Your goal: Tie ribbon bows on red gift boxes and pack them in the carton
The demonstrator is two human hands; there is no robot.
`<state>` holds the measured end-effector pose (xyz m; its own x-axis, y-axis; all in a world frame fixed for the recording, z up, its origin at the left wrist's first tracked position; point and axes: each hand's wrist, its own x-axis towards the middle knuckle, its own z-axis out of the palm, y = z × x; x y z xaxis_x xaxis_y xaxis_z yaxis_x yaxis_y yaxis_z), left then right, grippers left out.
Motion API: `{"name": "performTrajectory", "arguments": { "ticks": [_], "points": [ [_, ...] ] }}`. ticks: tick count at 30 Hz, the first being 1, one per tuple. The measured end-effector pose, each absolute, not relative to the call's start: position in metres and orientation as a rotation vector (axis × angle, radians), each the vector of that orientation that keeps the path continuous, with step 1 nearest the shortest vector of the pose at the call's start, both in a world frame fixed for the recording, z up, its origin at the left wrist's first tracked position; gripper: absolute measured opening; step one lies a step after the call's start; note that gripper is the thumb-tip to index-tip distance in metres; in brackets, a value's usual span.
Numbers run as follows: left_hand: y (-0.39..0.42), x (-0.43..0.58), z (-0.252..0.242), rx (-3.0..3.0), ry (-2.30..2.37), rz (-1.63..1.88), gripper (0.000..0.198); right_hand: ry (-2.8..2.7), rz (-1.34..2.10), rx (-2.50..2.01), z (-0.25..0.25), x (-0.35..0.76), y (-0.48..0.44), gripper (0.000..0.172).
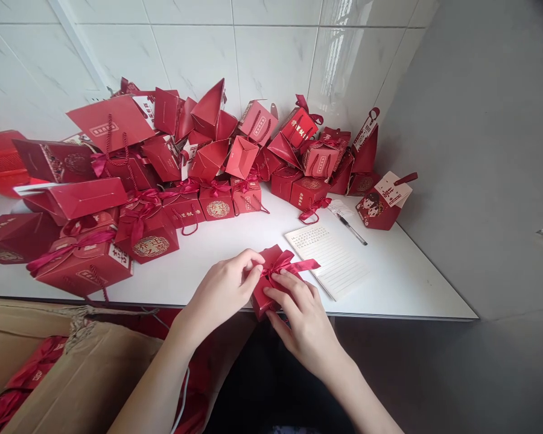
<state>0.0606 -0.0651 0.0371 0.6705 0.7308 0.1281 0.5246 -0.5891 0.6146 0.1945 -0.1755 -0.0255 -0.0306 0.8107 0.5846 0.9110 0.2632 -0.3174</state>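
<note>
A small red gift box (259,295) sits at the front edge of the white table, with a shiny crimson ribbon (305,265) tied in a bow on top. My left hand (230,277) reaches in from the left, its thumb and forefinger pinched on the ribbon near the knot. On the other side, my right hand (301,304) grips the box, fingers lying over the top and bow, thumb low at its near side. Part of the bow and the box's right side are hidden beneath the right fingers.
Many red gift boxes (149,235) are heaped along the back and left of the table (199,253). A lined notepad (330,259) and a pen (352,229) lie right of my hands. One box (382,202) stands near the right edge. A cardboard carton (95,374) is at lower left.
</note>
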Motion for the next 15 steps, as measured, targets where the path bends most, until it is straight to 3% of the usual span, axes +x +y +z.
{"name": "performTrajectory", "arguments": {
  "ticks": [9,15],
  "points": [
    [-0.0664,0.0605,0.0369,2.425,1.009,0.686,0.017,-1.852,-0.177,-1.570,-0.0253,0.1942,-0.1752,0.030],
    [-0.0626,0.0576,0.0368,2.503,1.091,0.460,0.021,-1.874,-0.181,-1.552,-0.0235,0.1960,-0.1764,0.031]
  ]
}}
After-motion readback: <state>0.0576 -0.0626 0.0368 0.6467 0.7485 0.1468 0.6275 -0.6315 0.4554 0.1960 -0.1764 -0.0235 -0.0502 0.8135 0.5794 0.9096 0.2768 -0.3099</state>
